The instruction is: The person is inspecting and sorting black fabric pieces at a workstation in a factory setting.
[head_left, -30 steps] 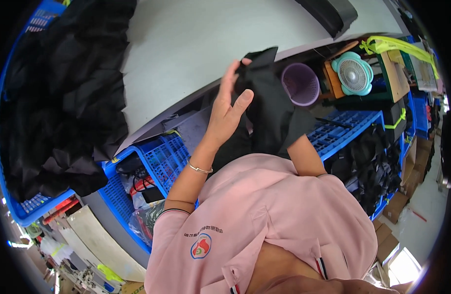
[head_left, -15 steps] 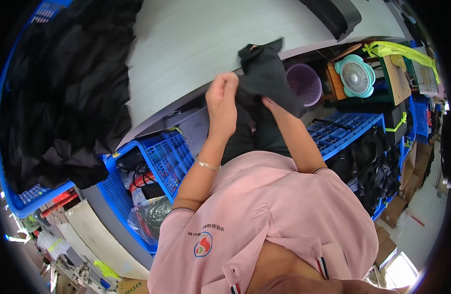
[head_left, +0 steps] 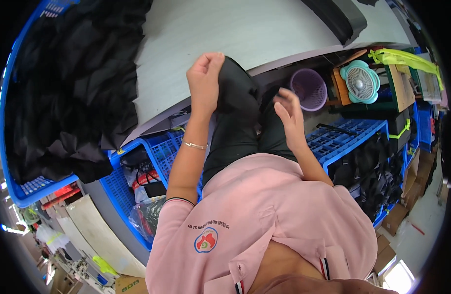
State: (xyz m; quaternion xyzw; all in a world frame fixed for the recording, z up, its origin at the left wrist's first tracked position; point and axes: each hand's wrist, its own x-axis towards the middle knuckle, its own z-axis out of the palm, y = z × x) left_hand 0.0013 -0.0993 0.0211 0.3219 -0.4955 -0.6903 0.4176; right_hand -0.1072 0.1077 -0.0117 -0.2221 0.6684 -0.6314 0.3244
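My left hand is closed in a pinch on the edge of a black fabric piece, raised beside the table's front edge. The cloth hangs over my dark trousers, and its lower outline blends into them. To the right of the cloth, my right hand is apart from it, with fingers spread and slightly curled, partly blurred. No object shows in that hand.
A pale table spans the front. A heap of black fabric fills a blue basket at left. Purple bin, turquoise fan and a blue crate stand at right; another blue crate is by my left.
My left hand has moved up and left, drawing the black fabric piece with it. My right hand has let go of the cloth, and its fingers have spread.
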